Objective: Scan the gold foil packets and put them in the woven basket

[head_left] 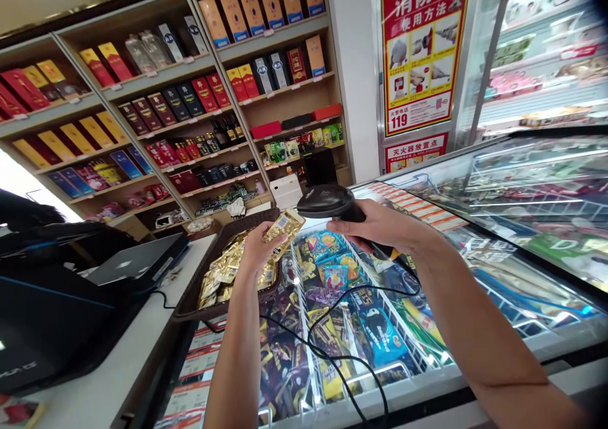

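My left hand grips a small gold foil packet with a printed barcode facing up. Behind that hand, a dark brown woven basket holds many similar gold packets. My right hand is wrapped round the handle of a black barcode scanner, whose head points left, just above and beside the packet. A black cord trails in loops over the freezer's glass top. The handle's lower part is partly covered by my fingers.
Beneath my arms is a glass-topped chest freezer with wire baskets of wrapped ice creams. On the left, a white counter carries black checkout equipment. Shelves of boxed goods line the back wall beside a red fire-hydrant poster.
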The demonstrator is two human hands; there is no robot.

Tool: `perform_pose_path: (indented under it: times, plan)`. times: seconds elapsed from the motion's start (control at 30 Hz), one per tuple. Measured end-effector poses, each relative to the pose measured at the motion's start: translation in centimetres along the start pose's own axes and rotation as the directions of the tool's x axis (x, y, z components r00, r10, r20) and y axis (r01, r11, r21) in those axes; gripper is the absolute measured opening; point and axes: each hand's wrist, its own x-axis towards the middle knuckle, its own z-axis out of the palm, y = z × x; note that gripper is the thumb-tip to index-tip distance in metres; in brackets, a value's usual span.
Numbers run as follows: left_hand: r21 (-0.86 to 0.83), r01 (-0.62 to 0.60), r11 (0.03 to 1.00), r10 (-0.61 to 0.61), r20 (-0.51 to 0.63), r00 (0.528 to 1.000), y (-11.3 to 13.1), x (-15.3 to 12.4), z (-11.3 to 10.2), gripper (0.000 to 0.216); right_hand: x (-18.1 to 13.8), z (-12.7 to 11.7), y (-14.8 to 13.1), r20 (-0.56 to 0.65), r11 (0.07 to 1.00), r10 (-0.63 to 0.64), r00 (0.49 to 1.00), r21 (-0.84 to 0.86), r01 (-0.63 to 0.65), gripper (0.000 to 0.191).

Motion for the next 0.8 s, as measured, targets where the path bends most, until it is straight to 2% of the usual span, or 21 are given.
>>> perform_pose_path:
  times: [0.2,0.5,0.8]
  plan:
    - [0.003,0.028,1.0,-0.028,-0.053,0.998,0.1,-0.5,-0.7,0.037,-0.2,0.2,0.0,0.048,1.0,0.007,0.999,-0.014,-0.007,0.05]
    - [0.002,0.029,1.0,-0.029,-0.062,0.998,0.7,-0.8,-0.4,0.038,0.1,1.0,-0.4,0.108,0.996,0.035,0.994,-0.089,-0.025,0.048]
    - [-0.023,0.021,1.0,-0.023,-0.053,0.998,0.7,-0.8,-0.6,0.04,0.1,1.2,-0.2,0.111,0.997,0.023,0.994,-0.073,-0.015,0.049]
